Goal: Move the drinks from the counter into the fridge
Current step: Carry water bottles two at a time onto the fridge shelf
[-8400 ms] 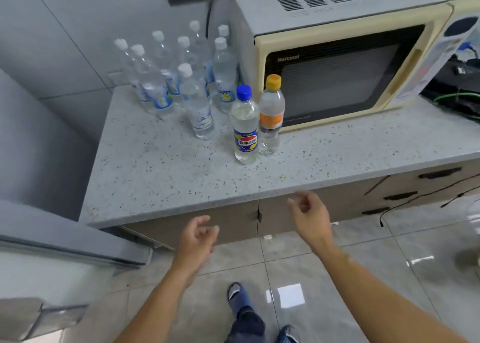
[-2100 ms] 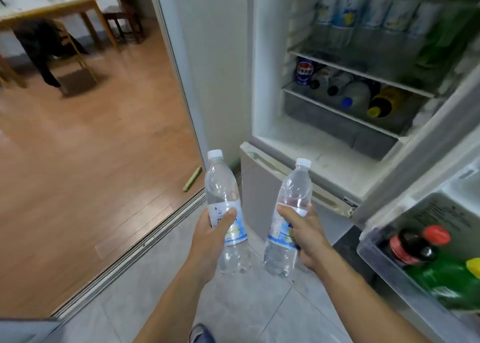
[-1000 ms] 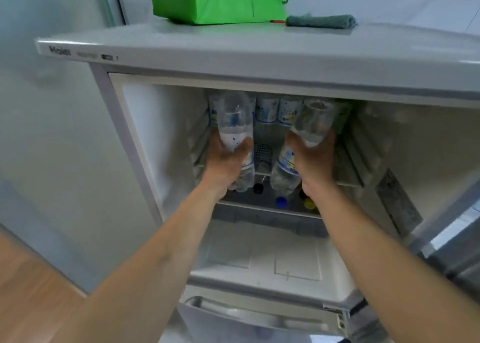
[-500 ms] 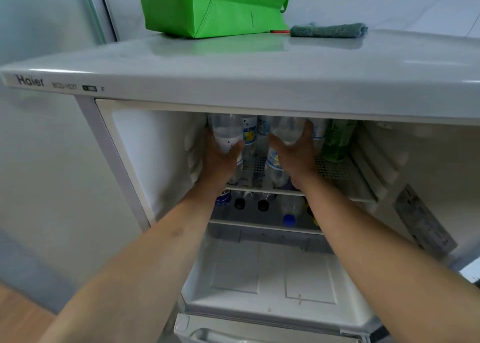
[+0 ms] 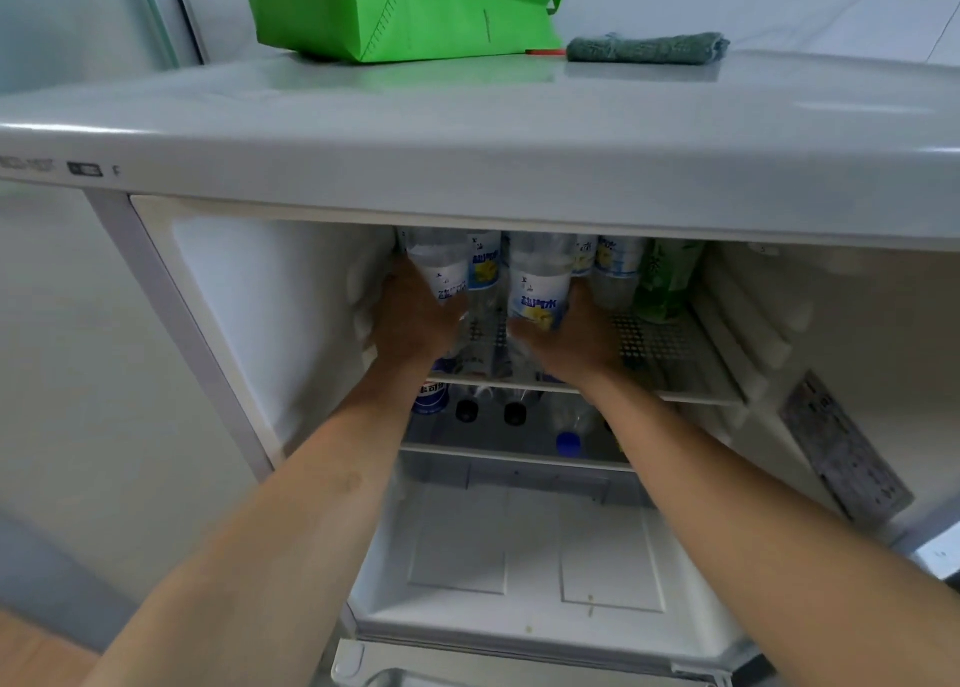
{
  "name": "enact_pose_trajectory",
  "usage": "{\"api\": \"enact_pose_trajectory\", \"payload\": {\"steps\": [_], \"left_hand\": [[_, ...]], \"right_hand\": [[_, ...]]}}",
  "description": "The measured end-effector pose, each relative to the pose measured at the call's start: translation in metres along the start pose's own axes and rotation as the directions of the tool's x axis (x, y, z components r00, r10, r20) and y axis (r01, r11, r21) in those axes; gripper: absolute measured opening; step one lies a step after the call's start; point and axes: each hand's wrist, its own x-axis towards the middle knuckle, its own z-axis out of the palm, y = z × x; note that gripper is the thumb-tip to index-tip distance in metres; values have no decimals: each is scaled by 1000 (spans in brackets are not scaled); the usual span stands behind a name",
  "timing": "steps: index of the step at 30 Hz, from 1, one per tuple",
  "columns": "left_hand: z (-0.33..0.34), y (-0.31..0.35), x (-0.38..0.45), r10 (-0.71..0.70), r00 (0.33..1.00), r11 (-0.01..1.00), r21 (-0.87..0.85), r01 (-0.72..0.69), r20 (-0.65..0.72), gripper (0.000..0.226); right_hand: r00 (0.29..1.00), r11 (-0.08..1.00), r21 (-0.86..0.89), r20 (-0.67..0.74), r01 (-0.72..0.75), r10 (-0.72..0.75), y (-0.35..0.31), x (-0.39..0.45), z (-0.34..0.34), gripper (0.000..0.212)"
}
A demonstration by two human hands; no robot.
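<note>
**Op:** Log entry. Both bottles are further in than half a second back. Then they were just meeting the upper shelf (image 5: 670,346); now both stand on it, bases at the front of the grille. My left hand (image 5: 410,322) is wrapped round the left water bottle (image 5: 441,270), fingers curled behind it, thumb side toward me. My right hand (image 5: 569,335) cups the right water bottle (image 5: 537,286) low on its label, fingers folded round the far side.

**Obs:** So neither grip released?

**Op:** Not that I can see. Both hands are closed on their bottles. I can't tell whether the bases carry full weight or whether I'm partly bearing them.

**Obs:** What's around them?

**Op:** A row of similar bottles (image 5: 608,262) stands just behind, touching or nearly, and a green bottle (image 5: 667,281) is at the right end. Lower shelf holds bottles on their sides, caps toward me, one blue cap (image 5: 568,443). On top of the fridge (image 5: 467,135): a green bag (image 5: 410,5) and a folded cloth (image 5: 647,47).

**Obs:** Meaning for the task?

**Op:** My read: this pair is all but delivered. Two seconds ago they were out in front of the fridge at waist height. Next is letting go without tipping them, then back to the counter, where more drinks stood about eight seconds ago.
</note>
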Motion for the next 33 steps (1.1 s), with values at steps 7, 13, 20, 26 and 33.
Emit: {"api": "enact_pose_trajectory", "payload": {"steps": [7,13,20,26,33], "left_hand": [[9,4,-1,-51,990,997,47,58,-135,68],[15,-1,-42,-41,981,985,-171,8,-189,62],[9,-19,-56,51,998,972,-227,-59,-38,63],[-9,-27,-76,29,999,958,-285,-36,-29,58],[-15,-54,-133,-31,998,821,-568,57,56,45]], "right_hand": [[999,998,61,51,-10,7,-18,9,28,67],[998,986,163,51,26,-34,-30,5,57,58],[1000,988,155,7,4,-5,-39,-1,73,50],[999,977,210,46,-34,25,-28,-4,64,36],[982,984,173,-171,-48,77,-18,-35,53,11]]}}
